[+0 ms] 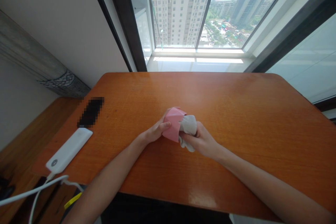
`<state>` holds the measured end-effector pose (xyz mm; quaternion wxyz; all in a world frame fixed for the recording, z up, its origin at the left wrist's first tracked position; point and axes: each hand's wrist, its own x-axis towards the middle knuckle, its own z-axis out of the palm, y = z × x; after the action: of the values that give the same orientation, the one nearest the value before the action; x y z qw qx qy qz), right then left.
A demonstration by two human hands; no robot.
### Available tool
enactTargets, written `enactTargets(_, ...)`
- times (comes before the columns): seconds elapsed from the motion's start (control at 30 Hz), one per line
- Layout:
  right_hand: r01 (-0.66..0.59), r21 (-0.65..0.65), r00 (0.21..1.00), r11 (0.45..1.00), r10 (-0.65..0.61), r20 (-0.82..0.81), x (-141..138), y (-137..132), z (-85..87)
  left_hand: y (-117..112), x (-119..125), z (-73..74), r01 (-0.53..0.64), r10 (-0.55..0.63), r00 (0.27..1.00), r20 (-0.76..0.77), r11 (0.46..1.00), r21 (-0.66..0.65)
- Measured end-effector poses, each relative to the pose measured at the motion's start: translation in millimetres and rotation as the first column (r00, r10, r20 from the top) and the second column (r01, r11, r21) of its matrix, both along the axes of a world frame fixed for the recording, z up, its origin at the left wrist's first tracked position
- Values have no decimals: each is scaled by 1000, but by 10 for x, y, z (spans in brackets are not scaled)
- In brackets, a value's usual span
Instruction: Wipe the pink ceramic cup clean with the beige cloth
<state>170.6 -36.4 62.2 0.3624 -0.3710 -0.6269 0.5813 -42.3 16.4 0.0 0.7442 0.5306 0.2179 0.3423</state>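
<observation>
Above the middle of the brown table, my left hand point(157, 128) is closed around a pink cup-like container point(173, 124), thumb on its near side. The container lies tilted, its opening facing right. My right hand point(203, 140) grips a crumpled white cloth point(189, 125) at that opening. Part of the cloth seems to sit inside the container, and a loose end hangs below my right fingers. The container's inside and most of my left fingers are hidden.
The wooden table point(249, 119) reaches back to a window point(196, 14). At the left lie a white power bank point(68, 150) with a white cable point(34, 191) and a pixelated dark object point(91, 112). A curtain point(60, 77) hangs beyond the left edge.
</observation>
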Motion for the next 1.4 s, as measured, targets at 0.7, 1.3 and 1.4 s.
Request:
enactTargets(0.7,-261,690,924,675,-32,381,97,84,-107,-32,72,137,-16,19,998,54,998,-57)
enactTargets(1.3,-607,683,659,407,-223,719,127,117,-134,8,29,78,-2,3,999,41,1000,-24)
enactTargets(1.4,-610,692,653,386,-248,715,115,109,-114,6,43,66,-5,7,998,59,999,-37)
